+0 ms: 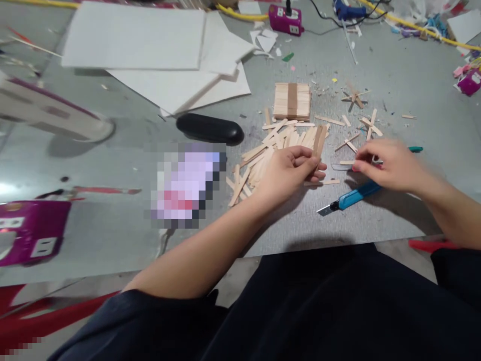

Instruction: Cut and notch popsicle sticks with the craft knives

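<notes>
My left hand (296,165) is closed around a couple of brown wooden craft sticks (319,140), held upright between thumb and fingers. Under and behind it lies a loose pile of pale craft sticks (259,155). My right hand (389,163), slightly blurred, pinches at the end of a short craft stick (346,162) low over the table. A teal-ended pen (415,149) shows partly behind that hand. Just below it, a blue utility knife (358,195) lies with its blade out. Small star shapes of crossed sticks (371,124) sit beyond my right hand.
A banded bundle of craft sticks (292,102) stands behind the pile. To the left are a black case (209,129), a blurred-out phone (188,185) and white boards (133,35). Purple power sockets (285,20) and a blue glue gun (349,10) are at the back.
</notes>
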A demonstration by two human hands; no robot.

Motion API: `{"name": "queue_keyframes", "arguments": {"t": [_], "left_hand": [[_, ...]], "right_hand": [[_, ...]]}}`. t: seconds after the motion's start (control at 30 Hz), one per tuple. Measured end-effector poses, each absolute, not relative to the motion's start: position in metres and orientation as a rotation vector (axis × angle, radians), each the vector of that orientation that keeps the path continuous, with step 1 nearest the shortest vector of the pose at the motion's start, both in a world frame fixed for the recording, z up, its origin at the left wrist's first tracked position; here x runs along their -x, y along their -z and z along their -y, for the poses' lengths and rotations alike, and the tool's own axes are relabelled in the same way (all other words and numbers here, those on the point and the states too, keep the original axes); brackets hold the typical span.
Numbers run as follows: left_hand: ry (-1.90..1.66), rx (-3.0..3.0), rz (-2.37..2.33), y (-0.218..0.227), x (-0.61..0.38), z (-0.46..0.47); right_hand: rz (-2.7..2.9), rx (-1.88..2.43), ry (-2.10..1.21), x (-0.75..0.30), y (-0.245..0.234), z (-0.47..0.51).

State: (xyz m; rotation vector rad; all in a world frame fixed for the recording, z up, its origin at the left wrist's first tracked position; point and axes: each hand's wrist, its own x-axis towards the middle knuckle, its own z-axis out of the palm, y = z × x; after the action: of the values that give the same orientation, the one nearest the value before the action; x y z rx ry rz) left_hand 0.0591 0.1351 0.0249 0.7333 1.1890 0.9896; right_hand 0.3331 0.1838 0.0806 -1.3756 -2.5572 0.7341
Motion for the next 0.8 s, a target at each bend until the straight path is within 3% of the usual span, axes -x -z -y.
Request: {"name": "queue_keyframes", "arguments": {"t": [0.27,0.5,0.7,0.8], "left_hand": [[-0.866,-0.643,-1.223,-0.032,-0.059,-0.124],[-0.846,-0.6,-1.255,-0.036,-0.063,-0.123],[-0.876,-0.606,-1.261,-0.041,-0.068,-0.12],[-0.871,-0.651,-1.209,-0.039,-0.068,-0.118]], "right_hand": [[2.793,1.389,-0.236,-0.345,-0.034,-0.158],[2.749,1.526,-0.284,-0.344,-0.037,-0.162],[2.769,1.455,0.149,-0.346,-0.037,-0.161],[2.475,1.469,-0.067,-0.348,-0.034,-0.162]]}}
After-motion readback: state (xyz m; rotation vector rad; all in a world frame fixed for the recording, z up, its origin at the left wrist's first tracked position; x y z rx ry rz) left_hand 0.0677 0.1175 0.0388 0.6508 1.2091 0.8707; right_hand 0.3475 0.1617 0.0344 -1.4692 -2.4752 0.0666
